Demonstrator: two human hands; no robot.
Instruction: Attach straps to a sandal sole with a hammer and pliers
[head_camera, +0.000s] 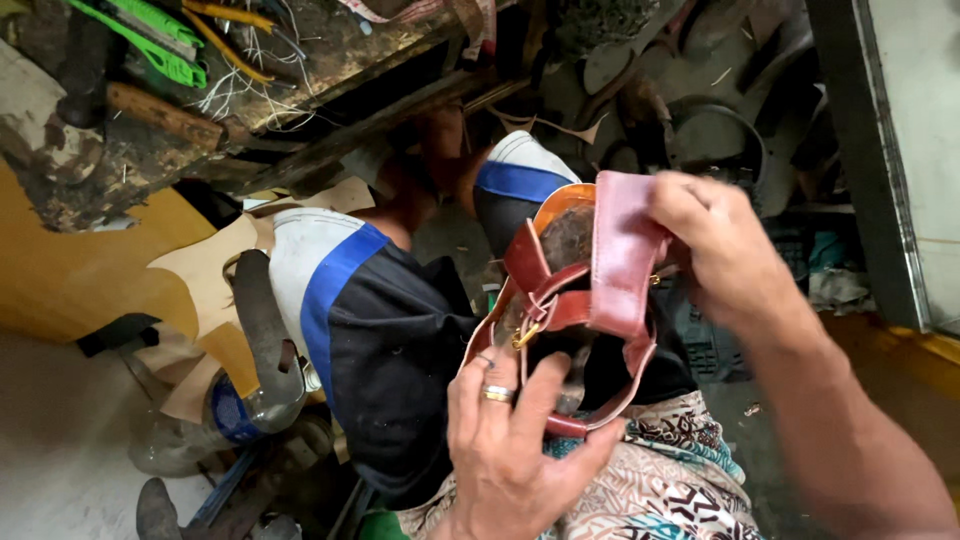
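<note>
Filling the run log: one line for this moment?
left hand: grips red sandal underneath | right hand: pinches its wide strap | sandal over lap

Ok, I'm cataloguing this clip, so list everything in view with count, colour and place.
sandal: one, reddish-brown straps, gold buckle, centre, held by both hands
workbench: one, worn dark wood, upper left
green tools: two or so, on the workbench
plastic bottle: one, clear, blue label, lower left
patterned cloth: one, bottom centre, on the lap
ring: one, gold, on the left hand
left hand: under the sandal
right hand: gripping the wide strap
</note>
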